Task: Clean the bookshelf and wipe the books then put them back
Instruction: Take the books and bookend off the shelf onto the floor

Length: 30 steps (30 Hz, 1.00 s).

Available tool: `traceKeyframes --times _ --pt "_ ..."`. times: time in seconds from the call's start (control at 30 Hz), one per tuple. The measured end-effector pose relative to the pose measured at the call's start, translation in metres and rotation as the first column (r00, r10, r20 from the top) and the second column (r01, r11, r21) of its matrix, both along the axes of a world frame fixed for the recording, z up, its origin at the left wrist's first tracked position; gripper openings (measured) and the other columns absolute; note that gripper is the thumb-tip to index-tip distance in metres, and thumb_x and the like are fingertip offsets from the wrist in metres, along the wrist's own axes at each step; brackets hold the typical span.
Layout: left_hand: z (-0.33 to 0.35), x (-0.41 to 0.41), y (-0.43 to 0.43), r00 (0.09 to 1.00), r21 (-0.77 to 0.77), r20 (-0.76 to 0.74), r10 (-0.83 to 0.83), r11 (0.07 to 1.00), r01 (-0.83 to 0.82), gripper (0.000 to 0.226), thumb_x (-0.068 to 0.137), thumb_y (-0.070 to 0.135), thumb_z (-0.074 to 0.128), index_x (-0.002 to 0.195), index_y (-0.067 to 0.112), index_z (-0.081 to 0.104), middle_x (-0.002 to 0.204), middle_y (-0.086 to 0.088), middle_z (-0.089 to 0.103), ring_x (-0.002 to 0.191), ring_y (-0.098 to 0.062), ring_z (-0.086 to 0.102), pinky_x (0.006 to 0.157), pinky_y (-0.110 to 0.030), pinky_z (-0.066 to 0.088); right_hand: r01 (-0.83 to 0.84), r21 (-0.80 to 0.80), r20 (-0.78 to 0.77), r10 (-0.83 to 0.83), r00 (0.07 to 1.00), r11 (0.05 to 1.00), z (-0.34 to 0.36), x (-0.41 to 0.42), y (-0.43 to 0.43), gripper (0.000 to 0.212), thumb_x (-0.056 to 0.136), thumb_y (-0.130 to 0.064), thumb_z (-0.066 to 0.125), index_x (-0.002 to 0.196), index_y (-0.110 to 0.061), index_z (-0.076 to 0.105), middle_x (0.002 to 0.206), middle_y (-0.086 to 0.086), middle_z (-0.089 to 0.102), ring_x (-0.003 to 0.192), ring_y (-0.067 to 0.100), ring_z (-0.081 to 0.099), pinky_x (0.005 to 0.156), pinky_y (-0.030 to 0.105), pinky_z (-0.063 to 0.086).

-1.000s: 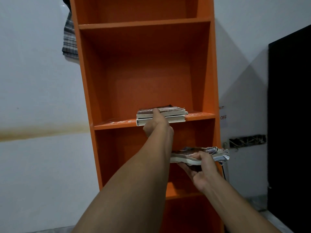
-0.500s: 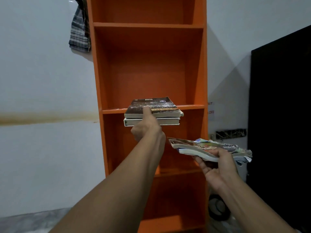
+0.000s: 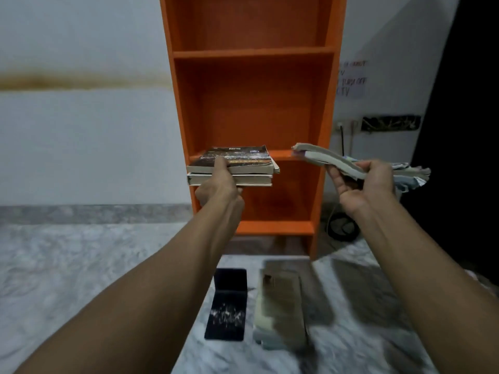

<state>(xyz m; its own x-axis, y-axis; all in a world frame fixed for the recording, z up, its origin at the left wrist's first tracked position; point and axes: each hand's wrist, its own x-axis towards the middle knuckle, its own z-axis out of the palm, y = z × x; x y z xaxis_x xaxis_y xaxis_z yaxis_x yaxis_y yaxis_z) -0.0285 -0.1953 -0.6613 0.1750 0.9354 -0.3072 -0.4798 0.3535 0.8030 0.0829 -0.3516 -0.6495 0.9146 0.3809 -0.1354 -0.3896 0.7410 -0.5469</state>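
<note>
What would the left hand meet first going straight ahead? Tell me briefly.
Most likely the orange bookshelf: the left hand holds its stacked books about level with a shelf board's front edge, near the left side panel. Depth is unclear.

The orange wooden bookshelf (image 3: 253, 52) stands against the white wall (image 3: 81, 130). In front of it, the left hand (image 3: 218, 184) holds the stack of two paperback books (image 3: 243, 170). To the right of the stack, the right hand (image 3: 363, 184) holds the bent bundle of worn booklets (image 3: 324, 157). On the marbled floor (image 3: 67, 265) before the shelf, the dark flat rectangular book (image 3: 228, 303) lies just left of the pale book pile (image 3: 280, 306).
</note>
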Motion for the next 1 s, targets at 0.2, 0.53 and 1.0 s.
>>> traceKeyframes --times 0.2,0.53,1.0 --pt "-0.126 0.002 -0.029 0.994 -0.173 -0.052 -0.095 0.981 0.085 0.032 0.081 0.027 0.079 0.092 0.009 0.055 0.086 -0.012 0.070 0.067 -0.024 0.072 0.057 -0.035 0.061 -0.023 -0.025 -0.099 0.020 0.995 0.999 -0.068 -0.017 -0.012 0.021 0.077 0.000 0.050 0.098 -0.002 0.057 0.100 0.018 0.066 0.084 0.030 0.069 0.052 0.031 0.057" --pt "-0.275 0.039 -0.069 0.972 -0.331 -0.119 -0.204 0.931 0.155 0.045 0.066 0.035 0.083 0.091 0.004 0.062 0.087 -0.013 0.070 0.078 -0.031 0.070 0.074 -0.047 0.061 -0.050 -0.137 -0.233 0.017 0.972 0.989 -0.163 -0.031 -0.002 0.006 0.082 -0.004 0.050 0.083 -0.005 0.055 0.086 0.014 0.062 0.077 0.026 0.064 0.050 0.027 0.056" --pt "-0.332 0.070 -0.074 0.969 -0.442 -0.009 -0.246 0.870 0.216 0.049 0.086 0.023 0.070 0.127 0.002 0.053 0.105 -0.014 0.067 0.082 -0.023 0.065 0.043 -0.023 0.049 -0.172 -0.309 -0.207 0.110 0.972 0.935 -0.237 -0.017 0.025 0.005 0.082 -0.002 0.050 0.082 -0.006 0.051 0.088 0.015 0.057 0.073 0.028 0.062 0.051 0.027 0.057"
